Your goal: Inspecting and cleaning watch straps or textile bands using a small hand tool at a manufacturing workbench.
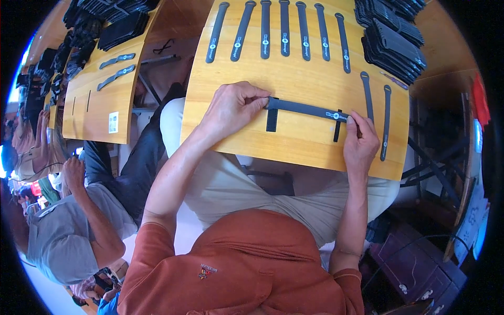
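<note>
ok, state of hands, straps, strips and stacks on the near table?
Held grey strap: extended between hands
Left hand: pinching its left end
Right hand: pinching its right end
Two black strips: partly covered
Seven-strap row: flat, apart
Right-side straps: flat
Black stacks: piled

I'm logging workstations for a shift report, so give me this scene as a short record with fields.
Surface: wooden table
Left hand: pinching the left end of a long dark strap
Right hand: pinching the strap's right end, near its pale print
Under or beside strap: two short black strips, one near each end
Far side: row of seven similar straps
Right side: two more loose straps
Far right corner: stacked black pieces, thin purple tool
Left neighbour: seated person in grey shirt
</note>
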`<state>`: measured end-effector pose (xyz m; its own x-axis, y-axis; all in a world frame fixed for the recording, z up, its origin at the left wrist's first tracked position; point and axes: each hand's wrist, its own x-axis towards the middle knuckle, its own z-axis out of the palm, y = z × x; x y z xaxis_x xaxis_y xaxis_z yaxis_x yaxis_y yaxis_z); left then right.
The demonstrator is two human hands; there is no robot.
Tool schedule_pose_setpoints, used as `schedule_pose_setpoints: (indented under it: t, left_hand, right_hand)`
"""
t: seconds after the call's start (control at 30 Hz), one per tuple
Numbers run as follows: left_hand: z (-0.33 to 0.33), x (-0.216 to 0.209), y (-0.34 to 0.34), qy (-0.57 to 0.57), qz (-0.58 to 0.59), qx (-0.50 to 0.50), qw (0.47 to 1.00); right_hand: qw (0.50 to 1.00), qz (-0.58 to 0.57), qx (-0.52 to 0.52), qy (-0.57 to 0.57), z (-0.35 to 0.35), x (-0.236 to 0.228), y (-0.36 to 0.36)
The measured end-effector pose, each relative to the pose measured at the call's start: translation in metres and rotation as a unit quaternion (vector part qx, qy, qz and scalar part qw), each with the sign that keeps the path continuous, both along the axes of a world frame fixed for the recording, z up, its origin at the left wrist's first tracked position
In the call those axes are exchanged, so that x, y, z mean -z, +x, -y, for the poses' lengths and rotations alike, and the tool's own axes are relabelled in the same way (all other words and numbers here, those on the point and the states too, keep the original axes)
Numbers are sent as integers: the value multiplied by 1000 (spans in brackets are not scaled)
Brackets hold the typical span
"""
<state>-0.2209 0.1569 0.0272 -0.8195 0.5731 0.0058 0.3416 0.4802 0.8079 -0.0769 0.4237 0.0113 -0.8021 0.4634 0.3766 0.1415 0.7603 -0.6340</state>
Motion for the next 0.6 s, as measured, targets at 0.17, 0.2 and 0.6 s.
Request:
schedule_pose_setpoints:
  t: [0.17,0.2,0.6]
  left_hand:
    - [0,2,-1,8,-8,4,1000]
    - [0,2,-1,10,-3,-1,1000]
    - [-1,2,0,17,3,-10,1000]
  right_hand:
    - [1000,10,0,2,-1,1,-1]
    - [1000,11,0,2,-1,1,-1]
    - [999,22,-2,30,2,-1,-1]
